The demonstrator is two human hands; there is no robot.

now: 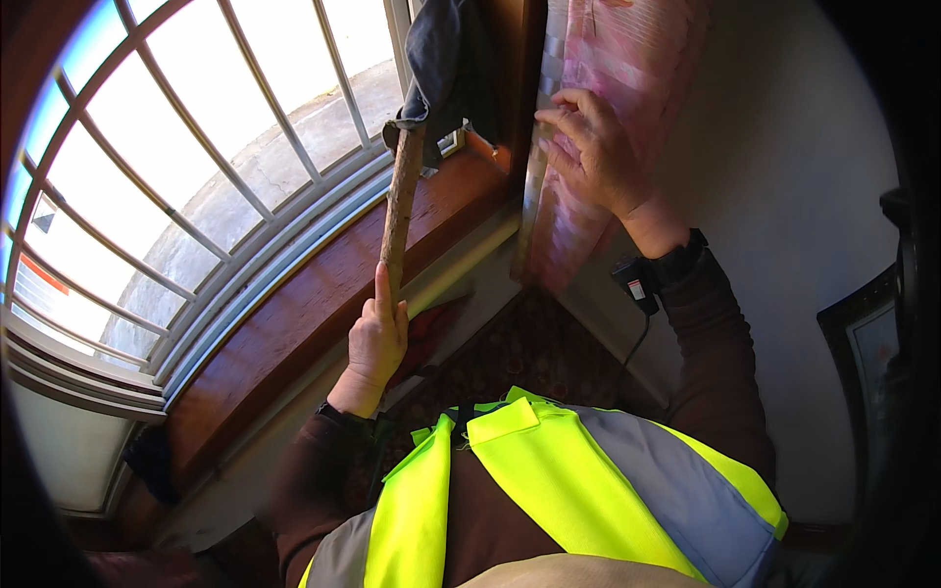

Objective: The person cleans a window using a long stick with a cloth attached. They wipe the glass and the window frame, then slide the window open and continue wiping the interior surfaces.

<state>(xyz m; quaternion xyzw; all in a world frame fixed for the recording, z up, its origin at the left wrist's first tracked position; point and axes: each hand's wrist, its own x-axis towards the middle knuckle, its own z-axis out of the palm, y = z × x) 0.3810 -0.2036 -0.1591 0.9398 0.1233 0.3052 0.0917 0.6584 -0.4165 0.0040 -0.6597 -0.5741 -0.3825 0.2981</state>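
My left hand point(376, 342) is wrapped around a rough wooden stick point(402, 198), its index finger laid along the shaft. A dark grey cloth point(434, 55) hangs over the stick's upper end, beside the window frame. My right hand point(599, 151) is raised at the pale edge of a pink curtain point(617, 66). Its fingers are bent against that edge; whether they pinch the fabric is unclear.
A barred window point(242, 132) with a brown wooden sill point(309, 294) runs along the left. A black power adapter point(635, 285) with a cord is near my right wrist. A dark-framed picture point(860, 353) hangs on the right wall. Dark patterned flooring point(529, 342) lies below.
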